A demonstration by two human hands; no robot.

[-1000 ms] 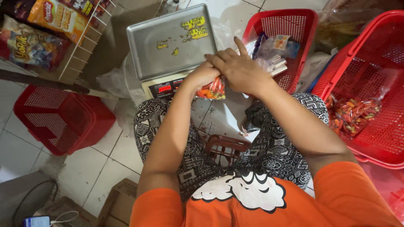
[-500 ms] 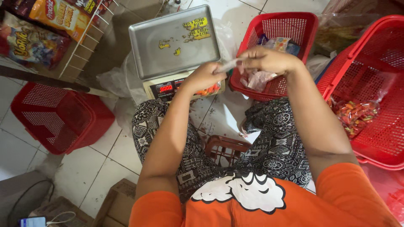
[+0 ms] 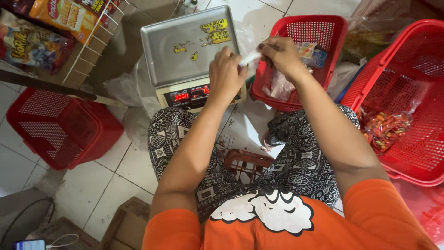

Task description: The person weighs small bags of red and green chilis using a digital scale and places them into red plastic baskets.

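Two hands up | L hand (image 3: 225, 74) + R hand (image 3: 283, 56) both pinch twisted neck of clear plastic bag (image 3: 252, 57) over scale (image 3: 192, 55) edge | bag thin, soft, slippery (prob. light) – grip at neck.

You sit on a white tiled floor (image 3: 115, 176); a white wire rack (image 3: 95, 39) stands far left, cardboard boxes (image 3: 127, 227) near left.

Even, soft indoor light falls from above, brightest on the steel scale pan (image 3: 189, 44), which shows a dull sheen and no hard glare, while shadows beside it stay faint, both hands just right of it are slightly motion-blurred, and the edges bend with wide-angle distortion.
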